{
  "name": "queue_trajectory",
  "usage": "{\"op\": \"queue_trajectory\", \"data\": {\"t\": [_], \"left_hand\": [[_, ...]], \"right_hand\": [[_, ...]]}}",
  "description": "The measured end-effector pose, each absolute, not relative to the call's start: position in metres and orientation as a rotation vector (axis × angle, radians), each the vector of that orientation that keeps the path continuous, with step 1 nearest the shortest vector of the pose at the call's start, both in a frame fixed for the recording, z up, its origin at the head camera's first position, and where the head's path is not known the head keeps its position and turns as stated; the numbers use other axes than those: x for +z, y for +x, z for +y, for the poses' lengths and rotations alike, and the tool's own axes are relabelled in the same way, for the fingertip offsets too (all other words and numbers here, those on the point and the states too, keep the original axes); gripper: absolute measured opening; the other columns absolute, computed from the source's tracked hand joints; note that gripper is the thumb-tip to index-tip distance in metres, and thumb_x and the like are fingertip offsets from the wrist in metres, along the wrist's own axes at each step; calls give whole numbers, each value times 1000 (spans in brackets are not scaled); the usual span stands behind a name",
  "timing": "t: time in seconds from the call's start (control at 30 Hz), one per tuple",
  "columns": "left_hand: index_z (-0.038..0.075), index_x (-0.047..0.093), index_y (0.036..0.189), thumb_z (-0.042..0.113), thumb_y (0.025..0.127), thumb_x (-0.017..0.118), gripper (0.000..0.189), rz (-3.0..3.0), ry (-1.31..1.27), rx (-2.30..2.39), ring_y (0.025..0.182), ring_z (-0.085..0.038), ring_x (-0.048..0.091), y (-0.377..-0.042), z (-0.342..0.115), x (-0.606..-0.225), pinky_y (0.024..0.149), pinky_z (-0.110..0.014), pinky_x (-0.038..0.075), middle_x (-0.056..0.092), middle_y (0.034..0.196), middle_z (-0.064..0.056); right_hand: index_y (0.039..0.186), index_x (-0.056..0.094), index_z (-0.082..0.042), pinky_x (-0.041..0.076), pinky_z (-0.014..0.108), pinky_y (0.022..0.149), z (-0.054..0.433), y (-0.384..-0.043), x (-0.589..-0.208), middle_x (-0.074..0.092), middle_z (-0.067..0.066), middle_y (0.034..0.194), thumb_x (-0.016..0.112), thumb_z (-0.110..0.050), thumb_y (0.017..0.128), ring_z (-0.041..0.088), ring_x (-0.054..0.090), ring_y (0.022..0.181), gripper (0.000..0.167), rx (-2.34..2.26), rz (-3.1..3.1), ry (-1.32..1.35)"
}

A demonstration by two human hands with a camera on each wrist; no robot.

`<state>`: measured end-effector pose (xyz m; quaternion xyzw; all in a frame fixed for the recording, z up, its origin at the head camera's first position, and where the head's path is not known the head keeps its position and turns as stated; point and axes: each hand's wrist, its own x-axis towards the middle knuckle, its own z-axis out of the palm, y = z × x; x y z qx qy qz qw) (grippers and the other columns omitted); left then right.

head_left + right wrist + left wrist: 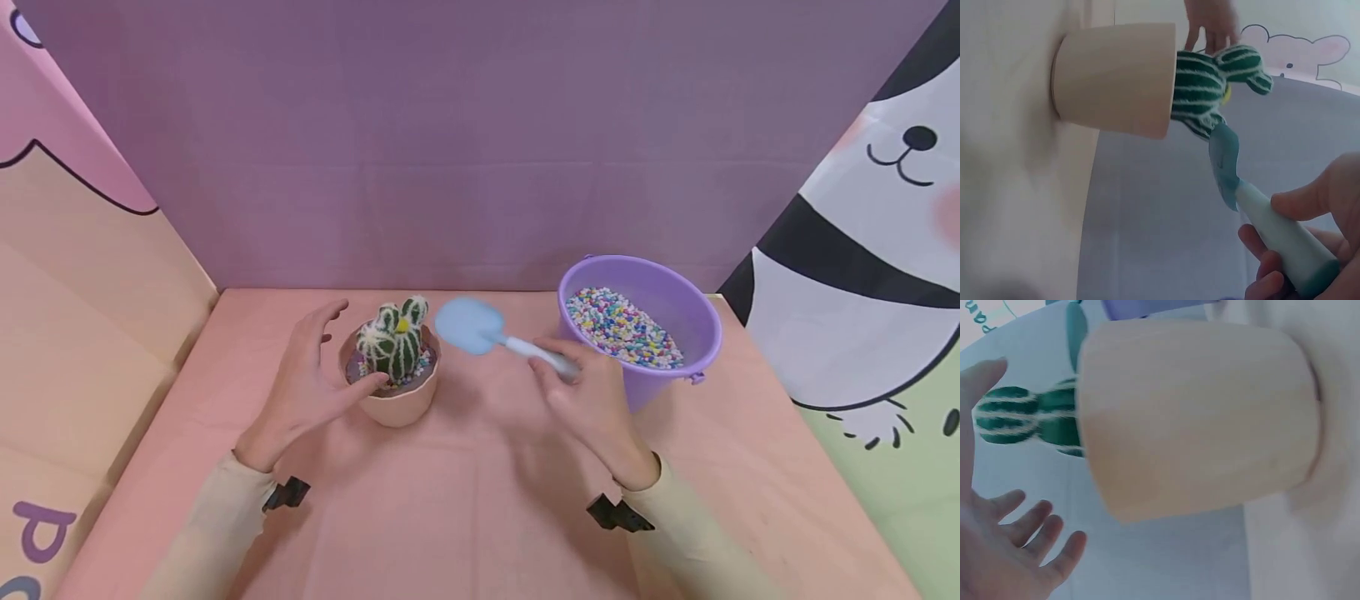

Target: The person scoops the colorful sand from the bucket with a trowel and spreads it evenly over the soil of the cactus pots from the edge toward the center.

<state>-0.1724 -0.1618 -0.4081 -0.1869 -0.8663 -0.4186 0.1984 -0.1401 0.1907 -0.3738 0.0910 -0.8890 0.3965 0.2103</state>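
- Right hand (pixel 591 400) grips the shovel (pixel 487 330); I'd keep it level
- Left hand (pixel 306 388) loosely spread, holding nothing, cactus pot (pixel 397 410) right beside it; maybe steady that

Pink tabletop (pixel 472 517) takes up most of the lower half of the head cam frame, w/ faint crease lines thru the btm ctr and the far edge running across mid-frame. Stuff sitting right on it: peach plant pot (pixel 397 410) w/ a wavy rim, upright, L of ctr, and a purple bucket (pixel 675 304), also upright, R of ctr nr the far edge. They're well apart. L wrist cam's sideways, so the tabletop's on the R there.
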Motion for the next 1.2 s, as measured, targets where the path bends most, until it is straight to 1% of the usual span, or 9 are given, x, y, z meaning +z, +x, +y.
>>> {"op": "queue_trajectory", "data": {"t": [0.13,0.23,0.3,0.37,0.5,0.6,0.73,0.93,1.2], "left_hand": [[4,46,157,26,79,90,92,-2251,-557,-1192,137,-39,49,-169,-158,-403,109,-57,44,53,154,-21],[-1,50,153,47,86,85,90,-2146,-607,-1144,134,-40,51,-168,-153,-400,108,-48,43,57,149,-23],[-3,52,150,60,89,77,91,-2092,-627,-1107,130,-40,54,-167,-148,-397,107,-42,43,59,145,-23],[-3,55,148,64,92,72,89,-2045,-647,-1084,128,-40,55,-165,-144,-392,107,-38,42,61,143,-23],[-1,59,143,43,89,77,72,-1964,-698,-1061,128,-42,57,-160,-133,-380,112,-38,41,64,140,-22],[0,65,138,31,87,78,61,-1923,-768,-1042,124,-41,59,-155,-125,-373,109,-37,43,67,135,-20],[2,71,127,30,90,76,46,-1872,-839,-1014,113,-38,62,-150,-114,-367,101,-32,46,71,126,-17],[1,74,117,30,95,73,36,-1798,-941,-1033,111,-34,66,-146,-96,-360,105,-28,49,73,119,-16],[6,75,112,17,88,81,28,-1825,-1102,-1020,104,-23,70,-140,-60,-375,93,-32,56,76,112,-9]], "right_hand": [[114,83,-8,46,26,69,198,-143,-369,82,9,99,78,-10,93,19,61,75,22,1084,-2475,258],[113,83,-9,48,24,73,203,-144,-365,82,9,100,79,-9,92,20,65,80,22,1102,-2475,265],[114,84,-10,49,19,74,206,-143,-361,82,9,103,78,-10,93,19,67,83,22,1132,-2479,262],[115,84,-12,49,17,75,209,-141,-356,82,8,105,78,-11,94,17,67,86,22,1159,-2490,250],[116,84,-15,48,15,74,217,-139,-347,83,7,105,79,-15,95,11,67,86,22,1148,-2511,234],[117,84,-16,47,15,71,228,-137,-339,83,7,104,80,-19,96,5,65,83,22,1114,-2529,230],[117,83,-14,49,12,70,246,-136,-329,82,10,106,79,-23,97,-1,64,84,23,1091,-2545,228],[121,81,-12,47,8,74,271,-135,-322,80,14,113,78,-24,98,-5,61,92,27,1075,-2556,199],[121,81,-11,45,10,69,301,-137,-315,73,14,113,77,-23,98,-5,54,95,26,968,-2555,160]]}}
